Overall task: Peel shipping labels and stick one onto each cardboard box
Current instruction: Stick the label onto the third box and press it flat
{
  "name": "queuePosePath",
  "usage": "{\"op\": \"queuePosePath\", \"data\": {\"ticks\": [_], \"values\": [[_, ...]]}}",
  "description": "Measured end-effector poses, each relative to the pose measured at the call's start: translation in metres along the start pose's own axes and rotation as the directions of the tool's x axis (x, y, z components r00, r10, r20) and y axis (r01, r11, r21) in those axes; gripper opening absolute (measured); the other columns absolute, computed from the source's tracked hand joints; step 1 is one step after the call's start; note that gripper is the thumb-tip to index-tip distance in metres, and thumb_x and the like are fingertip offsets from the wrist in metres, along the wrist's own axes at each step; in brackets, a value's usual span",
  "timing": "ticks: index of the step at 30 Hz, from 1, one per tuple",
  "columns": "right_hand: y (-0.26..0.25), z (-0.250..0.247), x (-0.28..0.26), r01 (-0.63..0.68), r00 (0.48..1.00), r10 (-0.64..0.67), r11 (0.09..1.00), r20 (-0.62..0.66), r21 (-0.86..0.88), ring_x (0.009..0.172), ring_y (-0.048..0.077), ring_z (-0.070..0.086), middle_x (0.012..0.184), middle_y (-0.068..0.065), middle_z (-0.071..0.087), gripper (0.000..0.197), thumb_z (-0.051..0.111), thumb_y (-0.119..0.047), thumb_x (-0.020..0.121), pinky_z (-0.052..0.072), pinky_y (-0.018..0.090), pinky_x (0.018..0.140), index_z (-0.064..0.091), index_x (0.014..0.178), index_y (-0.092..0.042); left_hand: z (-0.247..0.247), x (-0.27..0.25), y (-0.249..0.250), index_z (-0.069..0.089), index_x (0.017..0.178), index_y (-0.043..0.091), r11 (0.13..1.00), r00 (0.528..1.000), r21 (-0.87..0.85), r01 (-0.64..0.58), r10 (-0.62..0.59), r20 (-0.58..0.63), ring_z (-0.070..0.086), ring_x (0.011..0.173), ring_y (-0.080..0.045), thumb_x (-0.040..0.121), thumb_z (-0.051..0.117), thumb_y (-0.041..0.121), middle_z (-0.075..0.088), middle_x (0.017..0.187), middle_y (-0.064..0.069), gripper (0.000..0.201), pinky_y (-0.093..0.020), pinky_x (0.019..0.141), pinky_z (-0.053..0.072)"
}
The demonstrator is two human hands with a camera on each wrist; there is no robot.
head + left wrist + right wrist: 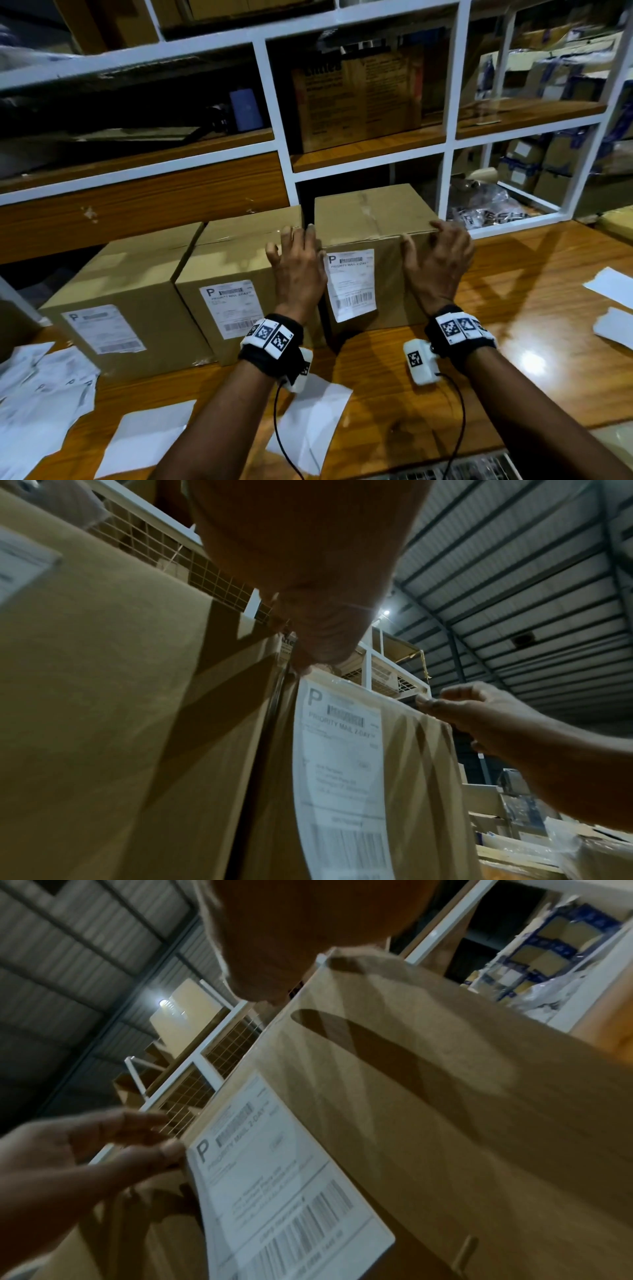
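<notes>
Three labelled boxes [239, 291] in a row; hands [370, 263] flank the rightmost.

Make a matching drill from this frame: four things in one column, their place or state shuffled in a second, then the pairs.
Things:
1. left hand
2. right hand
3. rightmost box
4. blank backing sheets

Places or states:
A. lying flat on the wooden table, near edge
B. at the rightmost box's top right front corner
C. labelled on its front face, standing apart from the other two
D. at the gap between middle box and rightmost box

Pairs: 1-D, 2-B, 3-C, 4-A
</notes>
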State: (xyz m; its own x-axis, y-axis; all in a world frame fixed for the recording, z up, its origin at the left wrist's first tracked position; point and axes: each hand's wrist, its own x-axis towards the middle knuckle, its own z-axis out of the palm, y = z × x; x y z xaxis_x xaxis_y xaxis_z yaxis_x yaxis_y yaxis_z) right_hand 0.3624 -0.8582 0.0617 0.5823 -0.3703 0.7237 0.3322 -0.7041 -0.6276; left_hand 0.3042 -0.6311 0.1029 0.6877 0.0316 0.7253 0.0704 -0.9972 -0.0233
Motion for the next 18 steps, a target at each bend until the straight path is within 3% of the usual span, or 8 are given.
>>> {"op": "queuePosePath", "data": {"ticks": [2, 4, 8, 12, 18], "values": [[0.002, -0.007, 0.006, -0.145, 0.988, 0.141, 0.988, 0.068, 0.047, 0.134, 0.039, 0.044, 0.145, 0.021, 0.048, 0.061, 0.068, -0.043, 0.094, 0.031, 0.047, 0.110, 0.048, 0.141, -0.011, 0.000, 0.003, 0.001, 0.044, 0.150, 0.014, 1.000, 0.990, -0.014, 0.025, -0.023, 0.137, 0.036, 0.145, -0.030, 0.093, 0.063, 0.036, 0.061, 0.139, -0.007, 0.063, -0.049, 0.104, 0.018], [0.005, -0.011, 0.012, -0.257, 0.951, 0.223, 0.955, 0.214, 0.149, 0.141, 0.038, 0.043, 0.153, 0.019, 0.044, 0.065, 0.061, -0.043, 0.100, 0.035, 0.050, 0.114, 0.035, 0.151, -0.014, 0.004, 0.004, 0.002, 0.038, 0.153, 0.015, 0.998, 0.976, -0.048, 0.036, -0.025, 0.216, 0.034, 0.150, -0.029, 0.094, 0.065, 0.030, 0.061, 0.142, -0.005, 0.067, -0.051, 0.110, 0.009], [0.013, -0.016, 0.020, -0.347, 0.894, 0.230, 0.898, 0.386, 0.269, 0.137, 0.036, 0.049, 0.150, 0.018, 0.051, 0.063, 0.056, -0.042, 0.104, 0.036, 0.035, 0.110, 0.032, 0.154, -0.013, 0.003, 0.003, 0.008, 0.050, 0.146, 0.019, 0.985, 0.981, -0.158, 0.071, -0.040, 0.190, 0.045, 0.141, -0.024, 0.090, 0.069, 0.015, 0.065, 0.135, -0.001, 0.059, -0.047, 0.110, 0.006], [0.015, -0.027, 0.016, -0.367, 0.891, 0.271, 0.902, 0.364, 0.226, 0.137, 0.034, 0.047, 0.151, 0.016, 0.049, 0.059, 0.061, -0.041, 0.101, 0.037, 0.038, 0.111, 0.040, 0.148, -0.012, -0.004, 0.000, 0.010, 0.063, 0.132, 0.018, 0.954, 0.994, -0.288, 0.084, -0.060, 0.092, 0.058, 0.123, -0.025, 0.090, 0.066, 0.010, 0.072, 0.116, -0.003, 0.042, -0.044, 0.103, 0.018], [0.014, -0.063, -0.001, -0.370, 0.918, 0.337, 0.917, 0.208, 0.146, 0.133, 0.034, 0.049, 0.145, 0.016, 0.052, 0.063, 0.060, -0.050, 0.099, 0.040, 0.044, 0.111, 0.042, 0.148, -0.015, -0.018, -0.007, 0.013, 0.071, 0.120, 0.014, 0.896, 0.999, -0.444, -0.021, 0.004, -0.039, 0.063, 0.113, -0.028, 0.086, 0.072, 0.010, 0.074, 0.108, -0.009, 0.034, -0.045, 0.096, 0.026]]}}
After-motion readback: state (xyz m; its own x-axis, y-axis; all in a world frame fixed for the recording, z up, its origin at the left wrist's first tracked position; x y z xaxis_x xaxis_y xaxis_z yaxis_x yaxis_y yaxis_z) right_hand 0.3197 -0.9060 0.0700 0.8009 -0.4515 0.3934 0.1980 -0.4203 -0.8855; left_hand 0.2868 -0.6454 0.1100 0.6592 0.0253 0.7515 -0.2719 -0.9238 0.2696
